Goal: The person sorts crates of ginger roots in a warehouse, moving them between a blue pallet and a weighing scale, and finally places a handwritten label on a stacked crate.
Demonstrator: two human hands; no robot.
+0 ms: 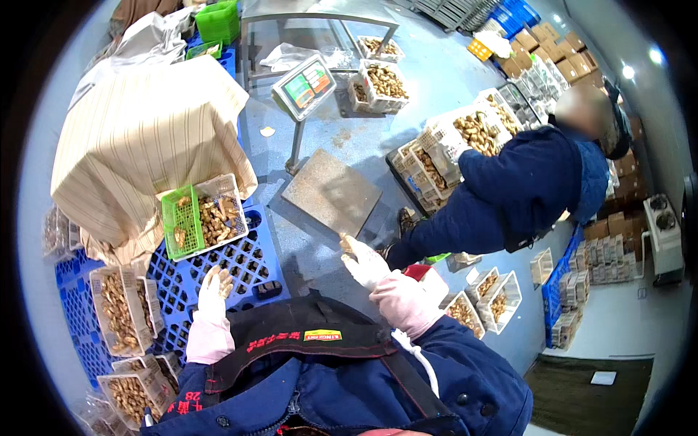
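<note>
My left hand (216, 290), in a white glove with soiled fingertips, is held over the blue plastic pallet (248, 283) and grips nothing. My right hand (364, 262), gloved the same way, reaches over the floor just short of the scale's platform (332, 191), also with nothing in it. Ahead of my left hand, a white plastic crate (241, 210) of brown produce, apparently mushrooms, sits on the pallet. A green basket (181, 223) with a few pieces rests in its left side. The scale's display head (305, 87) stands on a post beyond the bare platform.
A co-worker (523, 180) in dark blue bends over stacked produce crates (436, 136) at the right. Striped cloth (147, 125) covers a stack on the left. More filled crates stand on the pallet's near left (117, 310), by a metal table (322, 17) and at lower right (499, 305).
</note>
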